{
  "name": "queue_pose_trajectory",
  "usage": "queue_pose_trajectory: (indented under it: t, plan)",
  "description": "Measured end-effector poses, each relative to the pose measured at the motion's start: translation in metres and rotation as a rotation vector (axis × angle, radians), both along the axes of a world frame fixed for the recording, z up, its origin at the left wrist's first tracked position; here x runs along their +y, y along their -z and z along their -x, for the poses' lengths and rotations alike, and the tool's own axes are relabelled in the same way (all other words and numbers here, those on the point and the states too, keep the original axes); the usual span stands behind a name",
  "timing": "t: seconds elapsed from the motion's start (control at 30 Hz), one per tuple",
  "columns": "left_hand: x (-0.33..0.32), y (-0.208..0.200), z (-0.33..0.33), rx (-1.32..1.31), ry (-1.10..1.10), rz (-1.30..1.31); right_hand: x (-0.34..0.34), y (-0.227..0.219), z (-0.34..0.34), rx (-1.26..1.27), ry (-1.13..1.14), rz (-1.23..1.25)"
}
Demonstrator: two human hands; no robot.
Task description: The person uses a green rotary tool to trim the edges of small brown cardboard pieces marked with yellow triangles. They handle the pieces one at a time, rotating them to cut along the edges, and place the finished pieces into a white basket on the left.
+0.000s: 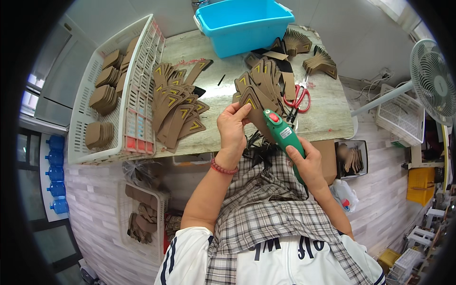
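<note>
My left hand (232, 126) pinches a brown flat piece (251, 103) with a yellow chevron at its pointed end. In my right hand (309, 166) is a green handheld power tool (286, 136) with a red button, my fingers wrapped round its body. The tool's head is up against the right side of the brown piece; its working tip is hidden. Just beyond lies a pile of similar brown pieces (267, 78), and a larger heap (176, 107) spreads over the table to the left. Black trimmings (261, 153) hang over my plaid apron below the hands.
Red-handled scissors (300, 99) lie right of the near pile. A blue tub (247, 28) stands at the table's back. At left is a white slatted crate (138, 95) holding stacks of brown pieces. Fanned brown stacks (320, 61) sit far right, near a white fan (431, 78).
</note>
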State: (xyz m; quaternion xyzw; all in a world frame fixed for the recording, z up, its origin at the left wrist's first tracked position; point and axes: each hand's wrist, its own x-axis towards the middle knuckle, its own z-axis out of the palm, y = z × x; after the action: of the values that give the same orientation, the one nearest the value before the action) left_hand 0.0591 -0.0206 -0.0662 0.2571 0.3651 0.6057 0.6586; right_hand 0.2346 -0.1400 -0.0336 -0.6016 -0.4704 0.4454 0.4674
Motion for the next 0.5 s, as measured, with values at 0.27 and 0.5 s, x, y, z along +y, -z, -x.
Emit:
queue_pose_trajectory:
  t: [0.27, 0.5]
  plan:
    - [-0.009, 0.013, -0.009, 0.029, 0.091, 0.05, 0.005, 0.001, -0.003, 0.009, 0.019, -0.026]
    - [-0.017, 0.004, -0.008, 0.138, 0.108, 0.011, 0.008, -0.004, -0.005, 0.048, 0.033, -0.035]
